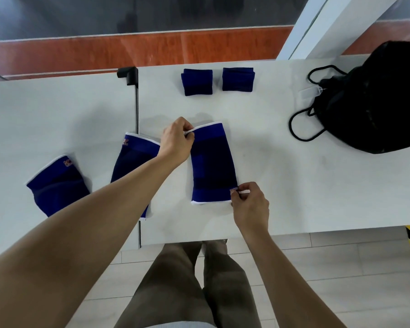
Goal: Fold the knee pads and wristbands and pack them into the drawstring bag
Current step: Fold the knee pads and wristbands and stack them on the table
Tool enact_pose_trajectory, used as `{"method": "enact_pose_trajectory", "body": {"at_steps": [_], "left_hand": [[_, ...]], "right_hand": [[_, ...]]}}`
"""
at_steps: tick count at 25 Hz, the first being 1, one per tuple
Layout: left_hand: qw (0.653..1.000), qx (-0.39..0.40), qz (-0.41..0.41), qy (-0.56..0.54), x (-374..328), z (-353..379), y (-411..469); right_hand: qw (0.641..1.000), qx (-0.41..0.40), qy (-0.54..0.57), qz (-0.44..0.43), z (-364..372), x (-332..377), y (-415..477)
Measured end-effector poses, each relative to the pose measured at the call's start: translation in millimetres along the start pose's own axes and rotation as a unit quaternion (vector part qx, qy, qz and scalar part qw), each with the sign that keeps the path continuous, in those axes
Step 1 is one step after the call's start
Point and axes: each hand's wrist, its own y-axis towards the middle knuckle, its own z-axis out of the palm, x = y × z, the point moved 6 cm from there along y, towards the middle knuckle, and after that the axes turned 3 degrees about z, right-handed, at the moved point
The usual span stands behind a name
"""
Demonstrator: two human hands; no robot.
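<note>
Outer knee pad (pixel 57 185) and 2nd knee pad (pixel 130 159) lie flat at L; L hand (pixel 176 142), arm stretched fwd, pinches far-L corner of ctr knee pad (pixel 212 164), R hand (pixel 250 204) pinches its near-R corner close to table (pixel 294 185) front edge, open tabletop btwn pad and bag (pixel 374 100) at R.

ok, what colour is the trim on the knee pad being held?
White trim on a blue and navy knee pad; clearest in the head view.
</note>
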Motion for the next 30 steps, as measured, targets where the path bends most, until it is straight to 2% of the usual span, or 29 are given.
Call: {"method": "enact_pose_trajectory", "body": {"at_steps": [6,9,12,14,15,18,20,24,27,30], "left_hand": [[0.999,-0.018,0.004,0.045,-2,5,2],[0.997,-0.048,0.032,0.06,-3,2,-7],[0.979,-0.076,0.161,0.102,-18,2,-46],[0.954,-0.032,0.249,0.163,-14,22,-88],[0.946,-0.001,0.262,0.192,-5,35,-110],[0.936,0.049,0.243,0.249,33,65,-153],[0.942,0.057,0.226,0.239,42,68,-158],[0.949,0.075,0.218,0.215,31,60,-156],[0.936,0.112,0.221,0.251,31,57,-160],[0.933,0.056,0.251,0.25,31,50,-161]], "right_hand": [[1.0,-0.005,0.007,0.004,4,-1,5],[1.0,-0.017,-0.008,-0.01,6,-2,7],[1.0,-0.022,-0.003,-0.007,2,-5,10],[1.0,-0.025,0.005,0.008,-4,-8,9],[1.0,-0.025,0.001,0.013,-4,-10,8],[0.999,-0.008,-0.038,0.017,3,-9,3],[0.999,0.014,-0.032,0.014,8,-3,2],[0.993,0.068,0.092,0.01,10,0,-2],[0.98,0.112,0.165,0.027,7,-1,-4],[0.967,0.151,0.202,0.033,0,-5,-2]]}}
